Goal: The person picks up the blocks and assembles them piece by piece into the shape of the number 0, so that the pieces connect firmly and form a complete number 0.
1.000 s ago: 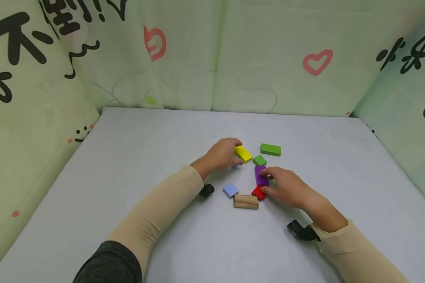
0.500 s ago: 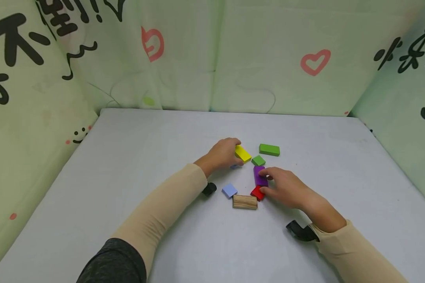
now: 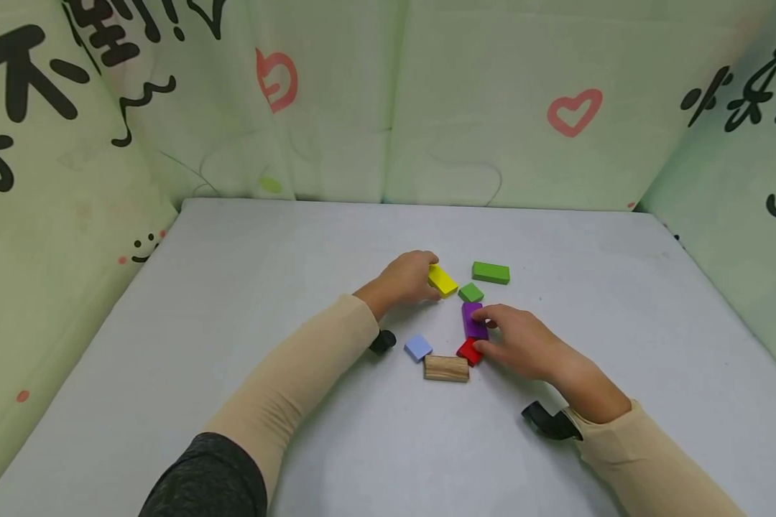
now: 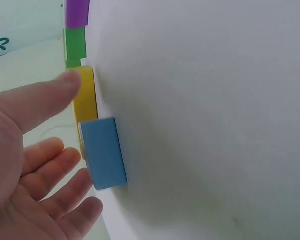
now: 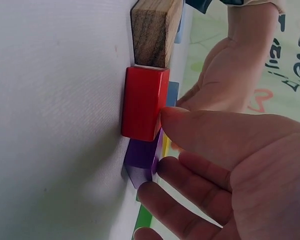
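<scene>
The yellow block (image 3: 442, 281) lies flat about midway between the left and right edges of the tabletop (image 3: 284, 244), slanting so one end points toward the far left corner. The left hand (image 3: 406, 278) holds it loosely, thumb on the end toward the small green block (image 3: 471, 292), fingers bent round the other. Another blue block (image 4: 105, 155), hidden in the head view, sits by those fingers.

The right hand (image 3: 522, 343) is relaxed, not wrapped round anything: its thumb touches the red block (image 3: 469, 350) and a fingertip touches the purple block (image 3: 473, 320), whose length runs roughly from the far edge toward the near one. The wood block (image 3: 446, 368) lies nearest the near edge, with the pale blue block (image 3: 417, 348) at its corner; the long green block (image 3: 491, 273) is closest to the far edge.

All look small, light and rigid — probably painted wood, hard to damage. Their smooth faces would likely skid on the tabletop under a sideways push, so a light touch should do. The long ones look best taken across their long sides, mid-length — pinching the ends risks nudging a neighbour where blocks sit close.
</scene>
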Demonstrator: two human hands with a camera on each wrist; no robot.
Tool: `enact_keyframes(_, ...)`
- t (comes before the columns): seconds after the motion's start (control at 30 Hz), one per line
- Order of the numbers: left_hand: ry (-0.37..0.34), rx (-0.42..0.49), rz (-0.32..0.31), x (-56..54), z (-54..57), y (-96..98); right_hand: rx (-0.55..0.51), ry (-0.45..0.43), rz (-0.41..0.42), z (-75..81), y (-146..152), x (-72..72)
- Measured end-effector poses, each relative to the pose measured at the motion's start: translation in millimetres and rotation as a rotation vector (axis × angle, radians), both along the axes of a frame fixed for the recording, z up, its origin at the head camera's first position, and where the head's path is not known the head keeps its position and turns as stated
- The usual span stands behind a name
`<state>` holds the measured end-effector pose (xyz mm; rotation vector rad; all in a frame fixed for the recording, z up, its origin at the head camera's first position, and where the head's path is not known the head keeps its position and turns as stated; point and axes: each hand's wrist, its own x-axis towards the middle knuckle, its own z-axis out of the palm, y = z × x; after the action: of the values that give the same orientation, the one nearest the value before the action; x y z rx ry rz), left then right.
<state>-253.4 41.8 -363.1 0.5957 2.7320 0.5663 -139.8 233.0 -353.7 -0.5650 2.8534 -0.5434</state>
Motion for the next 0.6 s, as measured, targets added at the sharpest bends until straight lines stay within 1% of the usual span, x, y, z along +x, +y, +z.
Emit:
enact_keyframes(0.13, -0.008, 0.029, 0.04, 1.5, -0.3, 2.9, -0.005, 0.001, 0.005, -0.1, 0.1, 0.4)
enact_keyframes(0.27, 0.015, 0.012, 0.061, 2.5, 0.3, 5.3, -0.018, 0.007, 0.01, 0.0, -0.1, 0.8)
enact_keyframes(0.43, 0.046, -0.02, 0.073, 3.4, 1.9, 7.3, -0.027, 0.012, 0.004, 0.3, 0.1, 1.9)
enact_keyframes(0.6, 0.027, -0.02, 0.062, 3.1, 2.2, 7.8, -0.024, 0.01, 0.001, 0.4, 0.9, 2.4)
